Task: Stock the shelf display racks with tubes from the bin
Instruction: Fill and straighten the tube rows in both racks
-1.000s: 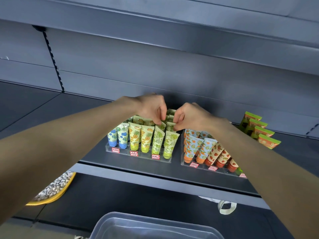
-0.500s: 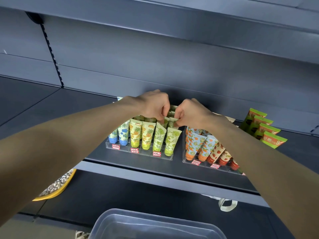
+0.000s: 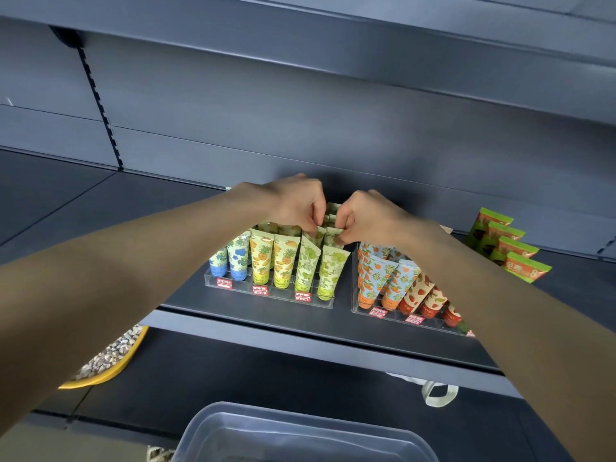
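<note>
Tubes (image 3: 283,261) are standing racked on the grey shelf (image 3: 86,205); left hand (image 3: 293,203) and right hand (image 3: 370,220) grips are pinching green tubes (image 3: 330,233) by their tops at 12 o'clock.

Fingers (image 3: 316,219) of the left hand (image 3: 293,203) and right hand (image 3: 373,216) cover most of the rear green tubes (image 3: 333,234) they pinch. Well below the fingers, the bin (image 3: 300,425) runs off the bottom edge, and the price labels (image 3: 260,290) are too small to read.

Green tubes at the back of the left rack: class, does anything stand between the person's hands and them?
Nothing visible does. The left hand and right hand both reach over the front rows and pinch the top edges of the green tubes at the back of the left rack.
</note>
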`<action>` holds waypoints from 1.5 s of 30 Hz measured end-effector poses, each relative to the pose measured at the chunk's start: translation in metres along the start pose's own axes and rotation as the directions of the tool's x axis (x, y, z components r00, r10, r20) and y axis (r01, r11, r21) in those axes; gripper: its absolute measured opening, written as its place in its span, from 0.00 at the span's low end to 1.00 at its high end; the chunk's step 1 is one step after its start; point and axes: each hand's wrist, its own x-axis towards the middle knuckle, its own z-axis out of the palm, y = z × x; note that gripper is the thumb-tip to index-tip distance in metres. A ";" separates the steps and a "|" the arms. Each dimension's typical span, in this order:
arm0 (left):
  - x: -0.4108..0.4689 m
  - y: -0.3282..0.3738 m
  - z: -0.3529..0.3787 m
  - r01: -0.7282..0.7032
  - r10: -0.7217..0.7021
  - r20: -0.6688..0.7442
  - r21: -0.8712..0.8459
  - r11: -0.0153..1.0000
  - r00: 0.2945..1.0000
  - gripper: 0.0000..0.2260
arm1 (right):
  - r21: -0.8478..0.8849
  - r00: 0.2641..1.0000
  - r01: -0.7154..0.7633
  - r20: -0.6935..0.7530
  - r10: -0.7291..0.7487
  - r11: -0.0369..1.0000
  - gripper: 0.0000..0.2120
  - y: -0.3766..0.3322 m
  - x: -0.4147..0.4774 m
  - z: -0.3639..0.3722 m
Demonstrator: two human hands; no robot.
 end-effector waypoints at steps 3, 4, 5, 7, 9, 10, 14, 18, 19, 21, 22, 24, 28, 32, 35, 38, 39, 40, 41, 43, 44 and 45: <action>0.000 0.000 0.000 0.001 -0.001 0.006 -0.004 1.000 1.000 0.05 | 0.012 1.000 -0.002 0.002 0.002 1.000 0.08 -0.001 0.000 -0.002; 0.000 0.000 0.000 0.002 -0.002 0.006 -0.005 1.000 1.000 0.05 | 0.015 1.000 -0.001 0.003 0.001 1.000 0.08 -0.001 -0.001 -0.002; 0.000 0.000 0.000 0.003 -0.003 0.007 -0.008 1.000 1.000 0.05 | 0.017 1.000 0.001 0.003 -0.001 1.000 0.08 -0.001 -0.001 -0.003; -0.001 0.001 -0.001 0.005 -0.005 0.011 -0.013 1.000 1.000 0.06 | 0.021 1.000 -0.001 0.003 0.001 1.000 0.07 -0.002 -0.002 -0.003; -0.001 0.001 -0.001 0.009 -0.009 0.013 -0.016 1.000 1.000 0.06 | 0.020 1.000 -0.002 0.003 0.002 1.000 0.07 -0.003 -0.003 -0.003; -0.002 0.001 -0.002 0.011 -0.011 0.015 -0.016 1.000 1.000 0.05 | 0.019 1.000 -0.003 0.003 0.003 1.000 0.08 -0.003 -0.003 -0.003; -0.002 0.004 -0.002 0.010 -0.010 0.016 -0.011 1.000 1.000 0.05 | 0.013 1.000 0.008 0.005 -0.008 1.000 0.05 -0.004 -0.005 -0.004; -0.004 0.004 -0.007 0.019 -0.018 0.014 -0.029 0.999 1.000 0.05 | 0.022 1.000 0.009 -0.004 -0.009 1.000 0.05 -0.006 -0.007 -0.008; -0.005 0.004 -0.010 0.022 -0.021 0.013 -0.042 0.999 1.000 0.05 | 0.025 1.000 0.010 -0.008 -0.009 1.000 0.04 -0.006 -0.008 -0.010; -0.008 0.005 -0.015 0.026 -0.027 -0.003 -0.060 0.998 1.000 0.05 | 0.035 1.000 0.017 -0.021 -0.016 0.999 0.05 -0.009 -0.011 -0.016; -0.010 0.007 -0.017 0.024 -0.025 -0.013 -0.067 0.997 1.000 0.05 | 0.041 0.999 0.022 -0.026 -0.021 0.999 0.05 -0.010 -0.013 -0.019; -0.016 0.010 -0.021 0.010 -0.013 -0.023 -0.087 0.996 1.000 0.05 | 0.055 0.999 0.030 -0.032 -0.029 0.998 0.05 -0.013 -0.019 -0.024; -0.029 0.014 -0.019 -0.002 0.000 -0.016 -0.095 0.995 1.000 0.09 | 0.096 0.999 0.043 -0.033 -0.039 0.994 0.05 -0.018 -0.034 -0.027; -0.041 0.017 -0.005 -0.012 0.012 0.005 -0.039 0.999 1.000 0.15 | 0.105 0.999 0.028 0.022 -0.030 0.994 0.07 -0.021 -0.044 -0.015; -0.041 0.013 0.007 0.003 -0.003 -0.009 0.032 0.999 1.000 0.16 | 0.091 0.999 0.016 0.028 -0.018 0.996 0.08 -0.019 -0.045 -0.004; -0.039 0.009 0.015 0.019 -0.013 -0.052 0.110 0.994 0.999 0.15 | 0.047 1.000 0.014 0.001 -0.014 0.999 0.11 -0.019 -0.043 0.004; -0.039 0.008 0.017 0.024 -0.015 -0.066 0.127 0.992 0.998 0.15 | 0.038 1.000 0.015 -0.008 -0.015 0.999 0.11 -0.019 -0.043 0.006; -0.038 0.008 0.018 0.031 -0.021 -0.077 0.141 0.989 0.997 0.15 | 0.031 1.000 0.017 -0.017 -0.017 0.999 0.10 -0.019 -0.043 0.008; -0.037 0.008 0.020 0.039 -0.027 -0.085 0.152 0.988 0.996 0.14 | 0.025 0.999 0.018 -0.028 -0.017 1.000 0.10 -0.018 -0.042 0.010; -0.037 0.008 0.022 0.043 -0.026 -0.104 0.168 0.985 0.994 0.12 | 0.020 0.999 0.011 -0.049 -0.010 1.000 0.09 -0.018 -0.042 0.012; -0.037 0.008 0.022 0.038 -0.018 -0.115 0.176 0.984 0.993 0.10 | 0.019 0.998 0.008 -0.059 -0.007 1.000 0.08 -0.018 -0.043 0.012; -0.036 0.008 0.023 0.032 -0.009 -0.126 0.187 0.982 0.992 0.09 | 0.017 0.998 0.009 -0.066 -0.008 1.000 0.08 -0.017 -0.042 0.011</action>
